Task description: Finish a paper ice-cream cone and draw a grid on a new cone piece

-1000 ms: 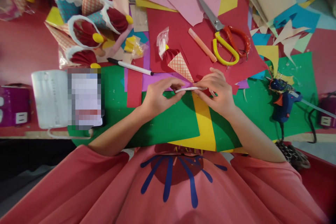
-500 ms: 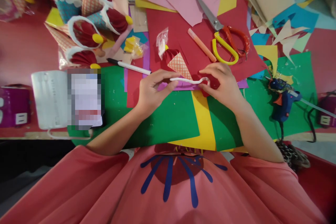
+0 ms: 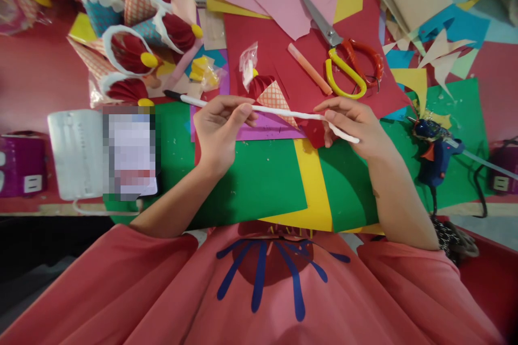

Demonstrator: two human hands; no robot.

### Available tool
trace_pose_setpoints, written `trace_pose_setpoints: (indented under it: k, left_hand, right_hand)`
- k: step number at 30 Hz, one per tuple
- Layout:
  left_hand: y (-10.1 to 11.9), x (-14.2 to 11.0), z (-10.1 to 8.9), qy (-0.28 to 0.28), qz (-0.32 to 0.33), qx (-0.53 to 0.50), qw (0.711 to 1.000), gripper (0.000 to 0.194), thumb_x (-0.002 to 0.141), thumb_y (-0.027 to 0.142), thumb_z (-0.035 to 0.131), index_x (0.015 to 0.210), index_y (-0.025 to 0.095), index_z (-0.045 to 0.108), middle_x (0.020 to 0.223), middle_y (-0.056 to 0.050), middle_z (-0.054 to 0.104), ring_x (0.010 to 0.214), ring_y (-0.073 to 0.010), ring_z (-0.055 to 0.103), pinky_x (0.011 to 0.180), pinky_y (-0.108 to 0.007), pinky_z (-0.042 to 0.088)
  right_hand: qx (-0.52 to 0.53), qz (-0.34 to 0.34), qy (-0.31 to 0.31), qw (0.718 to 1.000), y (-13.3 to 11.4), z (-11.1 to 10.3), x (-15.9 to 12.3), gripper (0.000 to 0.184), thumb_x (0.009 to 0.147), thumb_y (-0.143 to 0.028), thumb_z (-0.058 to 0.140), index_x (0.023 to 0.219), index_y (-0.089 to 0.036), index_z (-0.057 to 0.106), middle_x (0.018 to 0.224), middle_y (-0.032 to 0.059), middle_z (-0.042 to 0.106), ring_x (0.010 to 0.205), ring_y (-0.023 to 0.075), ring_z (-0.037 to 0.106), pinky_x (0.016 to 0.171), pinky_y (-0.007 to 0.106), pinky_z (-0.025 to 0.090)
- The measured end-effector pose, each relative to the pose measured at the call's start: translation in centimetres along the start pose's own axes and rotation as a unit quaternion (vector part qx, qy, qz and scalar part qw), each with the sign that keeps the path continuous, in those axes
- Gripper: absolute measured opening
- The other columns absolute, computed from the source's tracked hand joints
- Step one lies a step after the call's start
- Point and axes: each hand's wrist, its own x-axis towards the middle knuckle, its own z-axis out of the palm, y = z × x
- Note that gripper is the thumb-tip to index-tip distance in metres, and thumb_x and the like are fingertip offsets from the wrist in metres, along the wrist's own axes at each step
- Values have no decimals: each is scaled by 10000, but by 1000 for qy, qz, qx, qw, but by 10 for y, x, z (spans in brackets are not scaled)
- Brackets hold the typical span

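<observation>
A thin white clay strip point(image 3: 289, 113) stretches nearly level between my two hands, above the papers. My left hand point(image 3: 222, 126) pinches its left end between thumb and fingers. My right hand point(image 3: 352, 124) pinches it further along, and a loose tail hangs out past the thumb to the right. Just behind the strip lies a small checked paper cone point(image 3: 277, 98) with a dark red pleated top and a yellow bit. A white and black pen point(image 3: 192, 101) rests beside my left hand, partly hidden by it.
Scissors point(image 3: 334, 38) and an orange stick point(image 3: 309, 68) lie on red paper. A blue glue gun point(image 3: 439, 159) with its cord is at the right. Several finished cones point(image 3: 129, 51) crowd the back left, near a phone point(image 3: 133, 151). Green sheets point(image 3: 251, 183) cover the front.
My left hand has moved left and my right hand has shifted its grip along the strip. The strip, curled at its right end before, is now drawn straight with a tail hanging free.
</observation>
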Motion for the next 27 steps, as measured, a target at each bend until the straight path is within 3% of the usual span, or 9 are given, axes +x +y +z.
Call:
trace_pose_setpoints:
  k: [4,7,12,17,22,27]
  left_hand:
    - [-5,6,-2,21,27,-38,999,303,794,512,746,836,218,685,654,94,669,565,-14,624,521,-174,524]
    - [-7,10,-4,39,54,-58,996,259,813,469,745,853,222,676,695,105,664,569,9,608,536,-163,520]
    - [-6,10,-5,51,51,-60,996,237,854,473,707,861,245,644,740,77,642,556,-21,583,525,-202,502]
    - [-6,10,-9,64,17,-32,997,290,792,554,731,841,284,636,800,51,658,591,-66,588,549,-229,511]
    - [-12,11,-14,36,13,37,999,307,852,599,630,898,296,608,832,28,663,666,-105,629,592,-252,533]
    - [-10,10,-9,31,31,-50,998,224,840,477,717,893,269,653,760,65,641,612,-50,612,570,-211,514]
  right_hand:
    - [33,15,-19,999,1,2,1,377,822,-394,724,1141,-215,632,667,-59,601,453,71,524,376,211,408]
    - [8,-9,33,999,3,4,2,354,770,-361,778,1062,-213,642,768,-31,661,506,71,563,390,198,433]
    - [-47,-24,95,994,0,9,-1,240,826,-437,715,867,-203,680,655,-25,661,447,78,555,369,204,392]
    - [-91,-52,139,985,-1,8,-2,317,850,-527,664,785,-217,675,459,-72,445,383,62,381,372,220,289]
    - [-29,-53,129,990,3,-4,1,330,822,-572,674,806,-243,657,590,-47,528,458,78,464,426,236,383]
    - [-22,-55,170,984,2,-9,1,271,825,-518,694,833,-248,667,607,-47,537,427,73,439,381,231,355]
